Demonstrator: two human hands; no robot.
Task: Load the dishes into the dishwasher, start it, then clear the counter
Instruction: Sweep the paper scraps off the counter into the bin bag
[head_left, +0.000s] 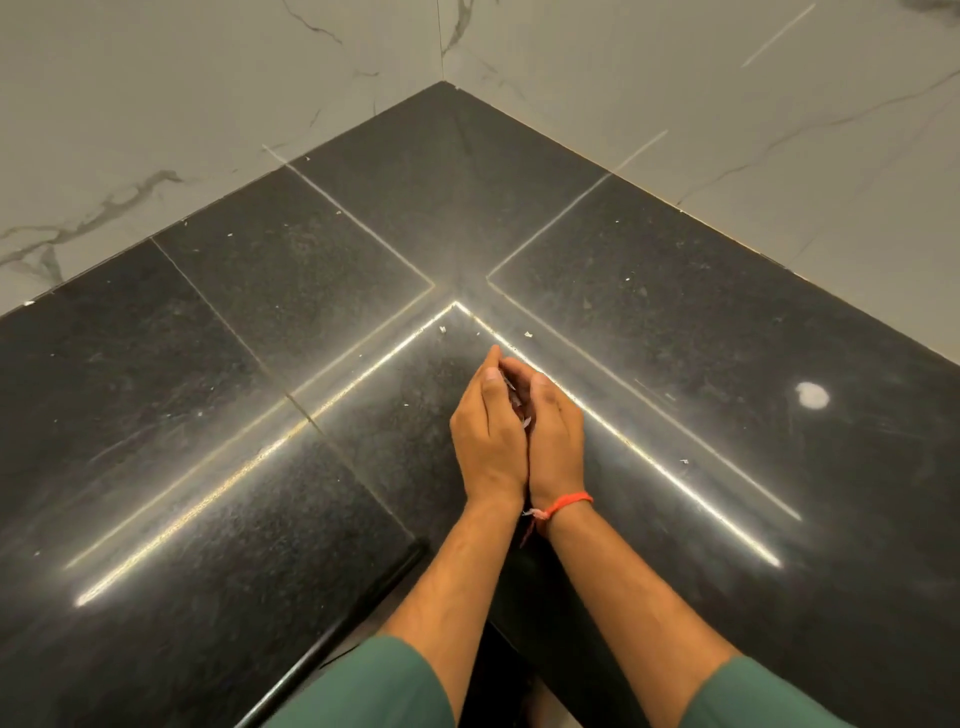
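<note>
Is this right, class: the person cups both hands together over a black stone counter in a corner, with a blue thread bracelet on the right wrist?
Not quite. The head view shows the thread bracelet is orange-red, not blue. The rest holds: the left hand and right hand are cupped together over the black stone counter in a corner, and the bracelet is on the right wrist.

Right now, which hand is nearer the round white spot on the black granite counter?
Right. The right hand is on the round white spot's side; the left hand lies pressed against it, farther away.
</note>
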